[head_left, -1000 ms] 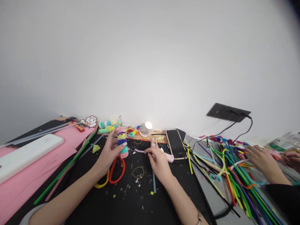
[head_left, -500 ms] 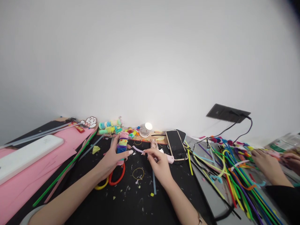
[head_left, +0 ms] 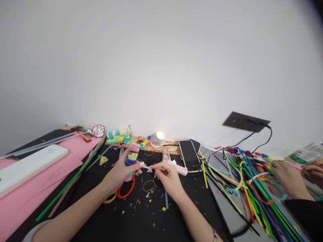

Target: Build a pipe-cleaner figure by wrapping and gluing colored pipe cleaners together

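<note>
My left hand (head_left: pixel 120 172) is closed round a small figure of coiled pipe cleaners (head_left: pixel 132 156) in pink, yellow, blue and purple, held upright over the black mat (head_left: pixel 141 215). My right hand (head_left: pixel 167 177) pinches one end of a short lilac pipe cleaner (head_left: pixel 146 166); its other end meets my left thumb at the figure. A red ring (head_left: pixel 127 191) and a yellow ring (head_left: pixel 110 199) of pipe cleaner lie on the mat under my left hand.
A pink glue gun (head_left: pixel 175 164) and two phones (head_left: pixel 189 153) lie behind my right hand. Pink paper (head_left: pixel 37 191) and a white case (head_left: pixel 27 164) sit at the left. Several loose pipe cleaners (head_left: pixel 252 188) cover the right side, where another person's hands (head_left: pixel 290 176) work.
My left hand lowered the coiled figure and brought it closer to my right hand. The lilac piece now spans the small gap between both hands.
</note>
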The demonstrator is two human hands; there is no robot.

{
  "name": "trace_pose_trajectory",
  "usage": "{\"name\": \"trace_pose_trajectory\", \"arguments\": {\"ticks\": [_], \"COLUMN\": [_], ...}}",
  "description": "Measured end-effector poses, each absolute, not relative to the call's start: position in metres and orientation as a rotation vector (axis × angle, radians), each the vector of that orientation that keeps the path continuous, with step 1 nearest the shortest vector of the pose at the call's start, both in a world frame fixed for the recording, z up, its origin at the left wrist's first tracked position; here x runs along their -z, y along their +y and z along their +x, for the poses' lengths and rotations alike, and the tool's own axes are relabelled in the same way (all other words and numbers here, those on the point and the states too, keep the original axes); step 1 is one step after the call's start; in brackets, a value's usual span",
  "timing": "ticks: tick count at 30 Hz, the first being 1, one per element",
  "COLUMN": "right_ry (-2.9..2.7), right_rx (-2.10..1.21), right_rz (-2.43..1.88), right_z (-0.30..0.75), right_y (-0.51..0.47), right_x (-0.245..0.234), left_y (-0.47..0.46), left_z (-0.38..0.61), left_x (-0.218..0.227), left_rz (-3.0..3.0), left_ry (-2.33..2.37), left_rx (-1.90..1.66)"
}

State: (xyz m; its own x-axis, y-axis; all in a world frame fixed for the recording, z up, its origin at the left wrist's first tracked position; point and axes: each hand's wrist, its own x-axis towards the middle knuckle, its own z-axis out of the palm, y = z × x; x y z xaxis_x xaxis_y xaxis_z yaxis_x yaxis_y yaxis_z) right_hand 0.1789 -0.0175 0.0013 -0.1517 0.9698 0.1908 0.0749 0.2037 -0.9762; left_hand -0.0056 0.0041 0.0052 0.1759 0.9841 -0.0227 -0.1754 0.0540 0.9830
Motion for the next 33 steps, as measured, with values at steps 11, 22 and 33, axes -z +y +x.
{"name": "trace_pose_trajectory", "arguments": {"ticks": [11,22,33], "right_ry": [-1.249,-1.239,-1.290], "right_rx": [-1.113,-1.069,-1.020], "right_rz": [-1.059,-1.059,-1.128], "right_z": [0.188,0.188,0.187], "right_y": [-0.008,-0.010,-0.013], "right_x": [0.003,-0.002,-0.005], "left_y": [0.013,0.010,0.007], "left_z": [-0.011,-0.011,-0.011], "left_x": [-0.006,-0.009,-0.008], "left_rz": [0.928,0.920,0.882], "left_ry": [1.040,1.023,0.971], "left_rx": [-1.392,-1.256,-1.175]}}
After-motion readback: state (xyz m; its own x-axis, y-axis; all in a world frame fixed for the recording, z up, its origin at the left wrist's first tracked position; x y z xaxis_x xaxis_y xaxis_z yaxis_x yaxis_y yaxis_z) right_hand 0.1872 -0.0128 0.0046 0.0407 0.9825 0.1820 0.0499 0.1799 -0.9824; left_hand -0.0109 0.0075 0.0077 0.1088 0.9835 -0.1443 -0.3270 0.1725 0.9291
